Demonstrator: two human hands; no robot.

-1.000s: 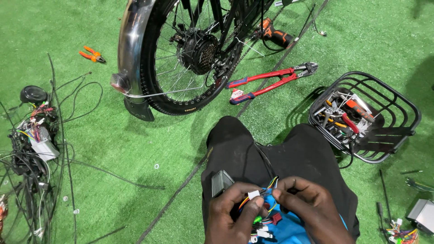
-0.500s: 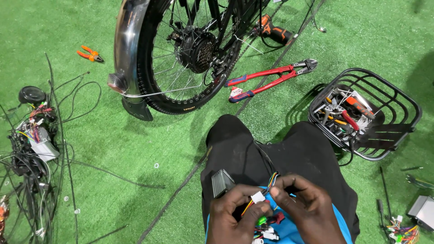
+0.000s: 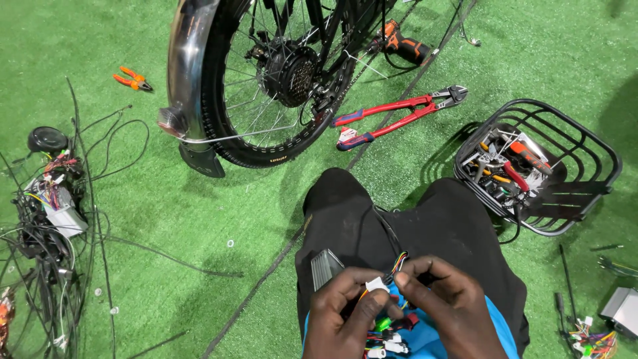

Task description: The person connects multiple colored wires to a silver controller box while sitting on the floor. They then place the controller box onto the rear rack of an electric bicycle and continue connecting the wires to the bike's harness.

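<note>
I sit on green turf with my knees in black trousers. My left hand (image 3: 345, 312) pinches a small white plug connector (image 3: 377, 286) on a bundle of coloured wires (image 3: 399, 262). My right hand (image 3: 445, 299) grips the same wire bundle just beside the plug, fingertips touching the left hand's. A grey ribbed controller box (image 3: 325, 267) rests on my left thigh, against the left hand. More white, green and red connectors (image 3: 389, 336) hang below my hands over a blue shirt.
A bicycle rear wheel (image 3: 279, 80) with hub motor and chrome fender (image 3: 183, 73) stands ahead. Red bolt cutters (image 3: 399, 116) and orange pliers (image 3: 129, 78) lie on the turf. A black wire basket (image 3: 575, 143) with tools sits right. Tangled cables and a controller (image 3: 53, 219) lie left.
My hands shifted slightly upward and closer together on the wires, and the white plug now sits between the left fingertips. The view has tilted down a little.
</note>
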